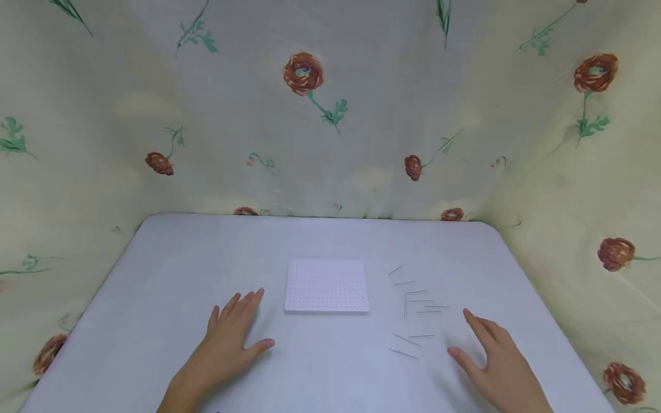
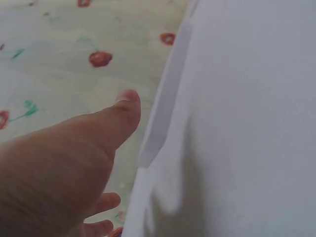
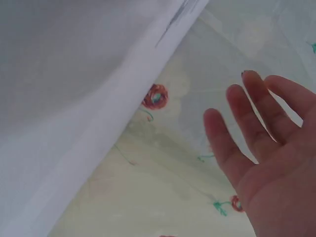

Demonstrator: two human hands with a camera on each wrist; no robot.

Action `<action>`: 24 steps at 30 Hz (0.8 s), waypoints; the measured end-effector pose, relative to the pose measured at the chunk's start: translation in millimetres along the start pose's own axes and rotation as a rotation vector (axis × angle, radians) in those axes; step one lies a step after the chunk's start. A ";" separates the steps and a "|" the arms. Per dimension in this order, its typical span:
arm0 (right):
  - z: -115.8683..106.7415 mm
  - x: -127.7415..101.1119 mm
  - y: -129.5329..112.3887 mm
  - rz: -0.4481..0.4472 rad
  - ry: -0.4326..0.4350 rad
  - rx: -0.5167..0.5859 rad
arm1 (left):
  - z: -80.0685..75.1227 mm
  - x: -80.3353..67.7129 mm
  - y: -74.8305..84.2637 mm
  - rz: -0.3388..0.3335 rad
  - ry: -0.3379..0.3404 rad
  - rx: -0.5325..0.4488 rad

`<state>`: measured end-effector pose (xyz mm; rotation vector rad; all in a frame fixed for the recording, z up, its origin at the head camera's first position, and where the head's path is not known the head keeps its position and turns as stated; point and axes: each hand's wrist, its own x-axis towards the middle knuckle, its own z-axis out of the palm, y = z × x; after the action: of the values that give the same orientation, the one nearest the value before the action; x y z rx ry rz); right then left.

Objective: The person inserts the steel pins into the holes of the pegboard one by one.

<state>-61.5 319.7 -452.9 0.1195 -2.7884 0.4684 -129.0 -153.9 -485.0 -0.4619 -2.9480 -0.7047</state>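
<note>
A white, flat rectangular board [image 1: 327, 287] with rows of small holes lies on the white table. To its left, my left hand [image 1: 227, 338] hovers over or rests on the tabletop, fingers extended and thumb apart, holding nothing. Several thin grey sticks [image 1: 426, 300], like needles or wires, are scattered to the board's right. My right hand [image 1: 498, 358] is just right of these sticks, its fingers extended and loosely spread with nothing between them. In the left wrist view the left thumb [image 2: 123, 111] points forward; the right wrist view shows the spread right fingers [image 3: 256, 116].
The white table [image 1: 206, 252] has rounded far corners. Cloth with red flowers [image 1: 361, 115] hangs behind the table and along both sides.
</note>
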 end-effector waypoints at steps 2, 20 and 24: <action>3.9 3.3 -1.8 -0.023 0.030 0.012 | 4.5 5.4 1.3 0.006 -0.007 0.013; 29.5 5.9 -14.7 -0.002 0.040 0.237 | 49.5 49.1 6.5 0.027 0.076 -0.073; 31.8 7.6 -14.0 -0.013 0.039 0.243 | 49.8 51.3 8.6 0.010 0.091 -0.075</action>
<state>-76.0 295.7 -474.8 0.1806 -2.6810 0.7956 -175.3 -110.1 -518.4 -0.4377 -2.8410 -0.8150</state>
